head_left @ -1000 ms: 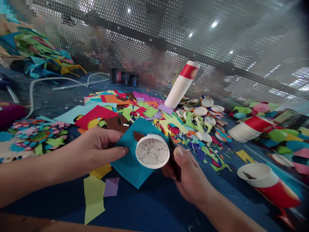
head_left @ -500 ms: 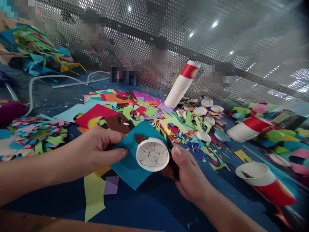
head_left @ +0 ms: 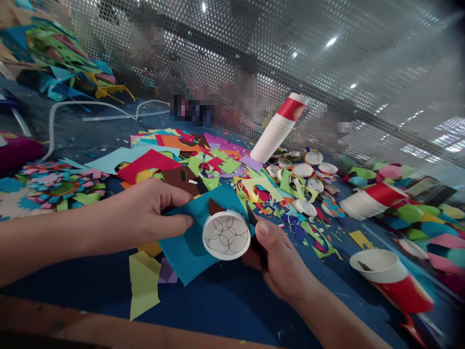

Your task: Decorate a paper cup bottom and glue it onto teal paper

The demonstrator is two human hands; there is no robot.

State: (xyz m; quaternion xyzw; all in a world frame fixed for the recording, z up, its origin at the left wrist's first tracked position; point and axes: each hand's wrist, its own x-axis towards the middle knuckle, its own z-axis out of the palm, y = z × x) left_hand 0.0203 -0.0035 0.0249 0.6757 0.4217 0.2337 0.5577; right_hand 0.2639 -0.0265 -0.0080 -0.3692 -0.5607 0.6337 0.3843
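Observation:
My left hand (head_left: 160, 213) pinches the left edge of a teal-blue sheet of paper (head_left: 185, 247) between thumb and fingers. Over that sheet sits a white paper-cup base (head_left: 225, 236) with overlapping circles drawn in dark line; a small brown pointed scrap (head_left: 215, 206) sticks up behind it. Closed around dark-handled scissors (head_left: 251, 213), my right hand (head_left: 274, 249) is at the right of the cup base, the blade pointing up beside the sheet's right edge. What holds the base against the paper is hidden.
Coloured paper scraps (head_left: 152, 165) cover the mid-table. Behind them leans a tall stack of paper cups (head_left: 278, 128) near several cut cup bases (head_left: 303, 169). Red-and-white cups (head_left: 403, 286) stand tilted at right. A paper flower craft (head_left: 63, 186) lies left; perforated metal panel (head_left: 203, 63) behind.
The blue sheet has tilted, its lower corner shifting left. The cup base has moved slightly left. Both hands keep their hold, and the whole view has shifted a little.

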